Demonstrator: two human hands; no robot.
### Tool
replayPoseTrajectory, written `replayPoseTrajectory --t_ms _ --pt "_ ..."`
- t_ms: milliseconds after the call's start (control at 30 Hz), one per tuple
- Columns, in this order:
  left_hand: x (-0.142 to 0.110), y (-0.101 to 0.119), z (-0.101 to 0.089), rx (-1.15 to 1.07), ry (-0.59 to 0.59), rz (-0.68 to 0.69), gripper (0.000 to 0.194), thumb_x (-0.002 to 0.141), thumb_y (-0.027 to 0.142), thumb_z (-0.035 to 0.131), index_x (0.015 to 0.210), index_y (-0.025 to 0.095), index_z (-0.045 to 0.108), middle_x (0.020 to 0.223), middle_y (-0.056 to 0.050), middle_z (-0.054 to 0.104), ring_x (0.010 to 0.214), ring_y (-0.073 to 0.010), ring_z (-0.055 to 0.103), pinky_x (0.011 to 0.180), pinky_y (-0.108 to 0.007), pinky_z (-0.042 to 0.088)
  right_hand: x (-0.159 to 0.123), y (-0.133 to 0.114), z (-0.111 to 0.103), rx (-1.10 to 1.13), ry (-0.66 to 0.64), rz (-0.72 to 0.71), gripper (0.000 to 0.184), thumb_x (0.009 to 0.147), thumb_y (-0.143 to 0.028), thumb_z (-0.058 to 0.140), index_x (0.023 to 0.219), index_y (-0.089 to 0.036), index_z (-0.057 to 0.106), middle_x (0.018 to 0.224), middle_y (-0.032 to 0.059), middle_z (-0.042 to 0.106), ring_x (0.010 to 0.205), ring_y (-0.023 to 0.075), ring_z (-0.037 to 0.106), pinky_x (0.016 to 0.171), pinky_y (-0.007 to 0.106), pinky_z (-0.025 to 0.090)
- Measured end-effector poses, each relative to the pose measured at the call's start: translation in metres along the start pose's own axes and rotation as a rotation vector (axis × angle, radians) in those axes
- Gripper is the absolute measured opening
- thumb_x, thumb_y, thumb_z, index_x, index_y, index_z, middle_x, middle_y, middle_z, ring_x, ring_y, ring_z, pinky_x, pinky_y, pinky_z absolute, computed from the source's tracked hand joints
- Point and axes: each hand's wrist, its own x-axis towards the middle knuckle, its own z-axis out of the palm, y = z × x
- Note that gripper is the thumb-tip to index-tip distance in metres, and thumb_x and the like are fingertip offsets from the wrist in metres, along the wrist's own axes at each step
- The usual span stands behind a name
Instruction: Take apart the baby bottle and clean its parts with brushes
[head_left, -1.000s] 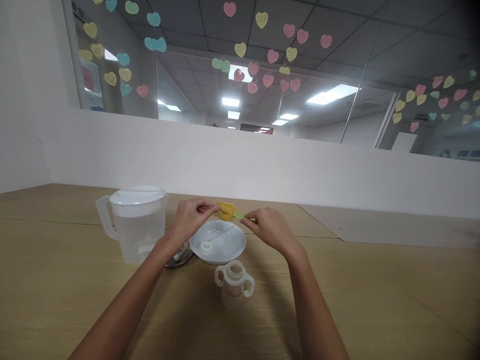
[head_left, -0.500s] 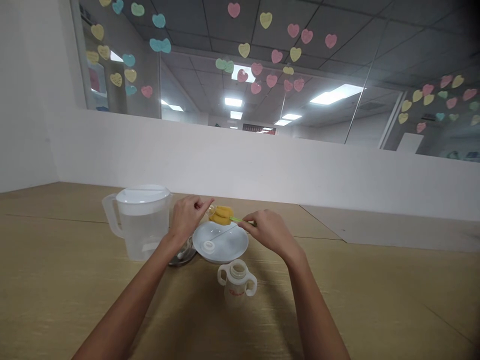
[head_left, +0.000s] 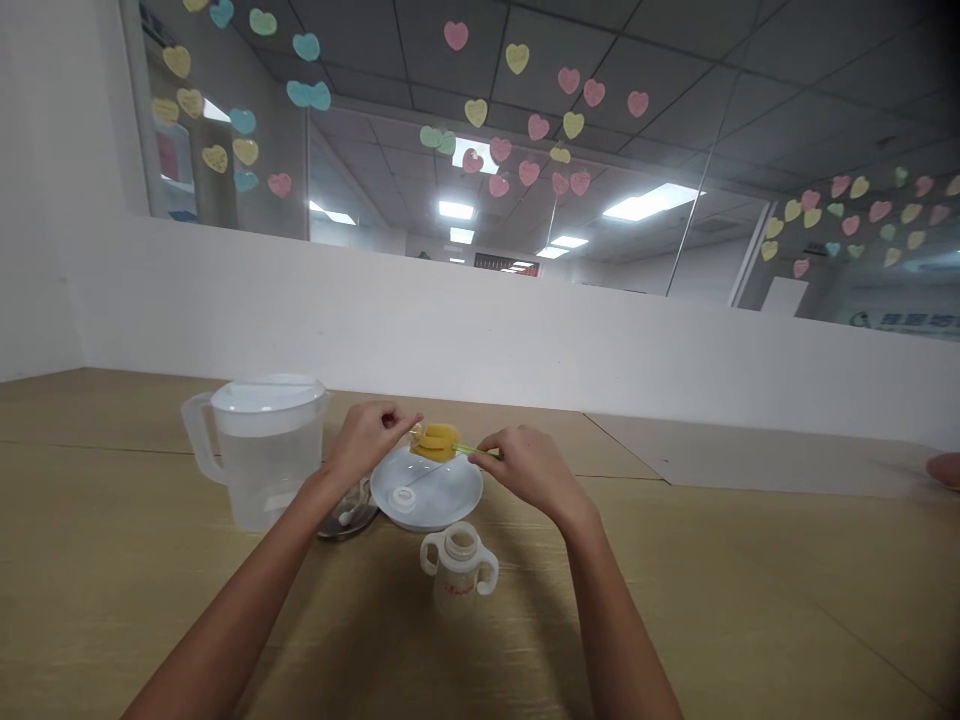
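Observation:
My left hand (head_left: 366, 438) is closed around a small clear plastic piece (head_left: 414, 433), probably a bottle, though its shape is hard to tell. A yellow sponge brush head (head_left: 436, 442) sits against that piece. My right hand (head_left: 523, 467) pinches the brush's thin green handle (head_left: 465, 449). Both hands hover above a white plate (head_left: 426, 490), on which lie a white ring (head_left: 403, 499) and a thin straw (head_left: 431, 480). Just below the plate in view stands a white two-handled sippy cup (head_left: 459, 565), without a lid.
A lidded plastic pitcher (head_left: 262, 450) with water stands left of my left hand. A metal dish (head_left: 346, 522) holding a small white item lies beside the plate. All this stands on a wooden table (head_left: 112, 600). A sheet of card (head_left: 765, 455) lies far right, near another person's hand (head_left: 945, 468).
My hands and the sponge brush have dropped slightly closer to the plate. The whole view has shifted a little, and another person's hand has entered at the right edge.

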Motion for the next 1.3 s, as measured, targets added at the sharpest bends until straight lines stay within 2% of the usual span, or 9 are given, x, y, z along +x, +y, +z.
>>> replayPoseTrajectory --t_ms 200,300,433,533,633,700,1000,1200,1300 --pt "0.001 -0.001 0.004 -0.260 -0.147 -0.062 0.034 0.070 0.047 0.059 0.075 0.014 0.065 0.075 -0.005 0.068 0.068 -0.0156 0.059 0.060 -0.023 0.045 0.002 0.002 0.003 -0.041 0.038 0.016 0.033 0.088 -0.040 0.043 0.082 -0.022 0.069 0.082 0.0043 0.069 0.072 0.0163 0.060 0.059 0.026 0.033" --pt "0.003 -0.004 -0.002 -0.331 -0.179 -0.036 0.032 0.069 0.043 0.061 0.081 0.013 0.065 0.076 -0.006 0.068 0.070 -0.0160 0.061 0.064 -0.025 0.048 0.003 0.002 0.002 -0.039 0.019 0.024 0.032 0.088 -0.040 0.043 0.083 -0.022 0.069 0.082 0.0047 0.069 0.074 0.0170 0.060 0.059 0.026 0.032" --pt "0.006 -0.023 -0.027 -0.184 -0.131 0.009 0.027 0.067 0.038 0.061 0.082 0.015 0.064 0.081 -0.005 0.067 0.075 -0.0162 0.060 0.069 -0.026 0.048 0.004 0.003 0.001 0.009 0.013 0.083 0.032 0.087 -0.041 0.043 0.086 -0.021 0.068 0.084 0.0049 0.068 0.075 0.0171 0.060 0.059 0.025 0.032" --pt "0.004 -0.042 -0.036 0.111 -0.251 -0.017 0.017 0.066 0.022 0.057 0.082 0.017 0.063 0.083 -0.004 0.066 0.076 -0.0161 0.059 0.067 -0.024 0.045 0.003 0.005 0.001 0.042 0.016 0.102 0.033 0.086 -0.041 0.043 0.083 -0.020 0.068 0.079 0.0048 0.068 0.071 0.0170 0.059 0.057 0.025 0.032" --pt "-0.001 -0.055 -0.024 0.443 -0.500 -0.141 0.022 0.057 0.009 0.057 0.076 0.017 0.063 0.083 -0.004 0.066 0.075 -0.0168 0.059 0.062 -0.022 0.043 0.003 0.007 0.001 0.055 0.009 0.094 0.032 0.086 -0.040 0.044 0.081 -0.020 0.068 0.076 0.0044 0.067 0.069 0.0166 0.058 0.056 0.025 0.031" --pt "-0.004 -0.058 -0.009 0.560 -0.589 -0.220 0.022 0.051 0.008 0.062 0.071 0.016 0.062 0.083 -0.007 0.066 0.074 -0.0191 0.060 0.059 -0.023 0.042 0.003 0.007 0.002 0.060 0.001 0.082 0.031 0.086 -0.040 0.044 0.079 -0.020 0.067 0.076 0.0041 0.067 0.069 0.0162 0.057 0.056 0.025 0.031" --pt "-0.013 -0.080 0.031 0.695 -0.660 -0.300 0.029 0.046 0.004 0.067 0.074 0.011 0.065 0.085 -0.018 0.066 0.080 -0.0299 0.063 0.064 -0.031 0.046 0.006 0.008 0.003 0.084 -0.022 0.073 0.031 0.086 -0.041 0.044 0.080 -0.021 0.066 0.078 0.0024 0.066 0.070 0.0150 0.056 0.055 0.025 0.030" --pt "-0.011 -0.081 0.031 0.734 -0.688 -0.280 0.029 0.049 0.005 0.067 0.077 0.009 0.066 0.086 -0.020 0.066 0.080 -0.0309 0.063 0.066 -0.033 0.047 0.006 0.009 0.001 0.073 -0.023 0.082 0.031 0.087 -0.040 0.043 0.082 -0.021 0.067 0.077 0.0035 0.066 0.070 0.0154 0.056 0.056 0.025 0.030" --pt "-0.005 -0.067 0.028 0.736 -0.640 -0.209 0.025 0.062 0.013 0.062 0.087 0.009 0.064 0.093 -0.020 0.065 0.088 -0.0313 0.061 0.070 -0.036 0.047 0.005 0.009 0.001 0.075 -0.013 0.084 0.033 0.087 -0.041 0.043 0.081 -0.020 0.067 0.079 0.0042 0.067 0.070 0.0152 0.057 0.057 0.025 0.031"
